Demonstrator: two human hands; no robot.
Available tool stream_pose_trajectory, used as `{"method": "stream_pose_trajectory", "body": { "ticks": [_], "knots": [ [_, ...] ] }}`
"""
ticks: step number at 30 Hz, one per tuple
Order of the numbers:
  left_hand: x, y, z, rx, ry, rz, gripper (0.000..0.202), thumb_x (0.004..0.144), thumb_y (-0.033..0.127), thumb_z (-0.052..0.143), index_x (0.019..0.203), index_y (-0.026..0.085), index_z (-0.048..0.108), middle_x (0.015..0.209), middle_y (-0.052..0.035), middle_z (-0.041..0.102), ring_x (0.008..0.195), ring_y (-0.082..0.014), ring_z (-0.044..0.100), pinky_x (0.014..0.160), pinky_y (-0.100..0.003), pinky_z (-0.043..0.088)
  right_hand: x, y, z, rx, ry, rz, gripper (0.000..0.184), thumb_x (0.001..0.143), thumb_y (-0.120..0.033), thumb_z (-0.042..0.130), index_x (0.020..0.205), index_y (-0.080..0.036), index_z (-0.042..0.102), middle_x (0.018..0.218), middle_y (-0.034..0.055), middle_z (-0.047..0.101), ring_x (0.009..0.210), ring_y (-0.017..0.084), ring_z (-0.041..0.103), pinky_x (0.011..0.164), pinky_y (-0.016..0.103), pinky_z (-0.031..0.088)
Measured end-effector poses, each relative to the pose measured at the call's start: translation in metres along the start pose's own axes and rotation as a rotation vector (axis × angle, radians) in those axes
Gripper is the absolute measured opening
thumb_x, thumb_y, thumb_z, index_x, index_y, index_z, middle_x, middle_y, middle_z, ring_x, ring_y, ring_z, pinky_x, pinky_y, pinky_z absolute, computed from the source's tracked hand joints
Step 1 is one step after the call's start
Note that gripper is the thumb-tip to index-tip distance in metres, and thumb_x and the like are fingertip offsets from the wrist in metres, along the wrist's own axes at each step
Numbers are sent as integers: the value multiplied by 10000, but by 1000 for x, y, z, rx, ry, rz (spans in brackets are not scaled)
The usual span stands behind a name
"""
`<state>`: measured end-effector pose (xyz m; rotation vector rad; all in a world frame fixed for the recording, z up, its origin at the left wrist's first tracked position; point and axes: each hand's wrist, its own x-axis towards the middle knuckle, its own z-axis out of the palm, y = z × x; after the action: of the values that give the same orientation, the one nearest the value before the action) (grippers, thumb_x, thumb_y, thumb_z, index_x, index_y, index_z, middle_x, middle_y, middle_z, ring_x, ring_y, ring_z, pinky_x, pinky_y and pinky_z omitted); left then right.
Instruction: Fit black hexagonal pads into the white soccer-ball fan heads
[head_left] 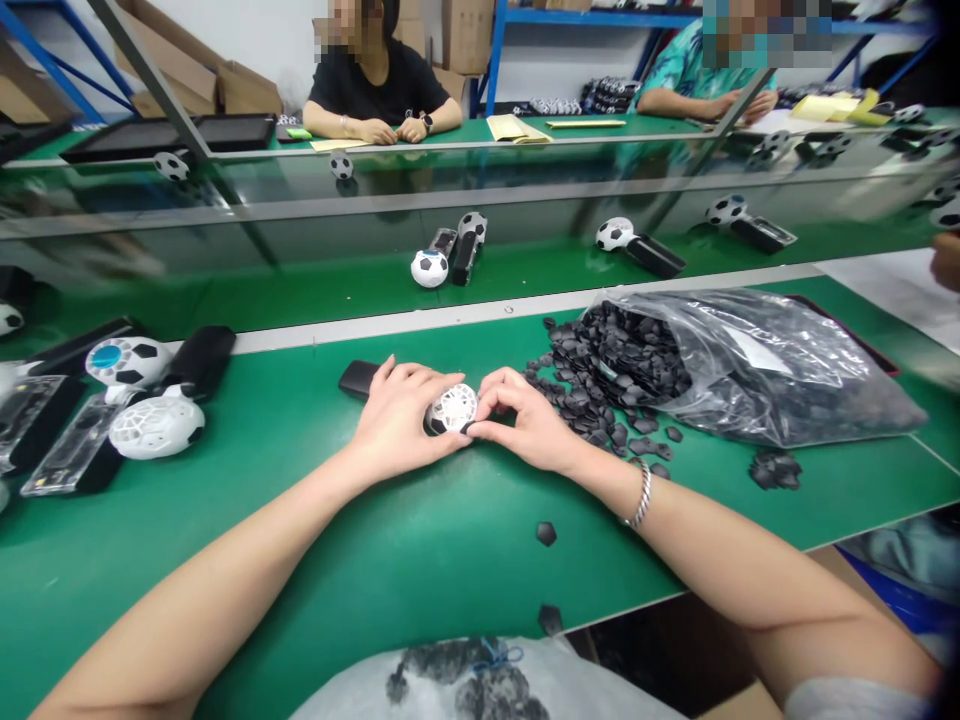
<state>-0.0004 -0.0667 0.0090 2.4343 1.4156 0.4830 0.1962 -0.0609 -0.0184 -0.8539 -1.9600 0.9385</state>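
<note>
My left hand [401,420] is wrapped round a white soccer-ball-shaped piece [454,408] with an open lattice front, held just over the green table. A black handle [358,379] sticks out behind that hand, seemingly part of the same item. At the ball's right side, my right hand [525,422] pinches a small black piece [468,428] between thumb and fingertips, against the ball. Much of the ball is covered by my fingers. Loose black pentagon pieces [592,410] lie heaped just right of my right hand.
A clear plastic bag [795,370] spills black pieces on the right. Single pentagons [546,533] lie near the front edge. Several ball-headed items [157,424] are piled at left. Others [430,268] sit on the green conveyor [322,290]. Two people sit across it.
</note>
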Motion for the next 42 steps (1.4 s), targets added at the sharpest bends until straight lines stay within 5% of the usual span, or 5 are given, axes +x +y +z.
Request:
{"method": "stream_pose_trajectory", "body": {
  "ticks": [17,22,27,34,42],
  "knots": [
    [0,3,0,-37,1,-2,595,671,391,723,1201,263,483,1151,2,535,1089,-259,416,1088,-498,135,9,2,0,220,-106,257,457,665,-255,741,1026,-201,468,1082,50,545,975,190,544,728,292,435],
    [-2,2,0,-35,-11,3,629,682,444,734,1222,264,466,1168,-8,524,1102,-262,412,1096,-497,123,3,1,0,133,-76,164,416,718,-267,713,1062,-209,486,1097,61,530,972,192,537,681,276,453],
    [-3,0,3,-31,27,-6,628,675,439,756,1212,271,477,1155,-9,529,1104,-252,417,1104,-483,118,-5,-2,0,-241,-24,-172,89,855,-273,583,904,-199,580,871,52,559,821,173,533,702,304,461],
    [-3,-2,3,-52,29,8,655,648,412,792,1209,285,477,1143,-6,534,1104,-246,420,1098,-485,128,-10,-8,4,-656,-6,-459,163,927,-194,445,881,-171,599,844,55,632,749,176,542,648,318,395],
    [-1,-6,-5,-82,-30,27,639,656,325,788,1209,274,472,1166,-12,525,1119,-248,414,1097,-504,135,-9,-9,1,-340,-52,-318,106,905,-201,488,842,-179,570,826,51,603,802,174,548,707,317,432]
  ]
}}
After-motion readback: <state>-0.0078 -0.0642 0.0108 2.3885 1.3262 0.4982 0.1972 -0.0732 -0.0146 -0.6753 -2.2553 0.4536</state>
